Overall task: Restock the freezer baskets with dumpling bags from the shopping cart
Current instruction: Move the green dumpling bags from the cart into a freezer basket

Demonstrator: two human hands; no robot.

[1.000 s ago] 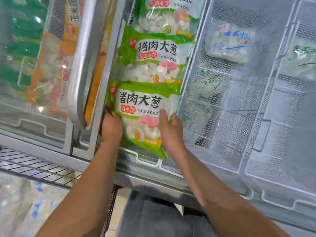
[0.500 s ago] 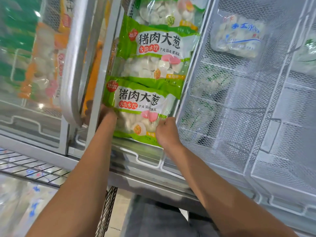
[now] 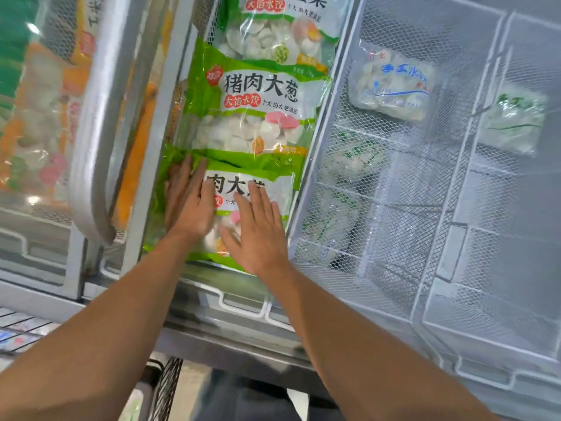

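Note:
A green and white dumpling bag (image 3: 274, 189) lies flat at the near end of a white wire freezer basket (image 3: 315, 153). My left hand (image 3: 189, 205) rests palm down on the bag's left half, fingers spread. On its right half my right hand (image 3: 256, 229) also presses flat with fingers apart. Neither hand grips the bag. Beyond it lie a second bag of the same kind (image 3: 252, 110) and a third green bag (image 3: 273, 31). The shopping cart (image 3: 21, 329) shows only as wire mesh at the lower left.
The mesh basket to the right (image 3: 425, 208) holds a pale blue-printed bag (image 3: 391, 86) at its far end. A further basket (image 3: 516, 238) holds a green-printed bag (image 3: 516, 123). The sliding glass lid with its metal handle (image 3: 100, 132) covers orange bags on the left.
Both hands let go of the bag's lower edge and now lie flat on top of it. The bag has gone from tilted to lying down in the basket.

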